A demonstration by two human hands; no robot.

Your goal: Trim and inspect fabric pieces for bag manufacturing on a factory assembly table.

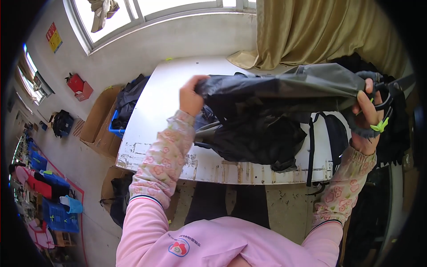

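A black and dark grey fabric bag [284, 89] is stretched sideways above the table, its lower folds hanging over the near part. My left hand [191, 97] is closed around its left end, fingers bent over the cloth. At the right end, my right hand [368, 107] grips the fabric between thumb and fingers. Black-handled scissors [388, 99] are also in that hand, blades pointing out to the right. A dark band with a bright green tie [380, 126] circles my right wrist. Another black piece with straps [334, 133] lies on the table beside the bag.
The white table [155, 102] has a worn, scratched front edge. To its left stand a blue crate [116, 132] of dark items and cardboard boxes [95, 120]. A gold curtain [311, 31] hangs at the back right, above piled black fabric [396, 133].
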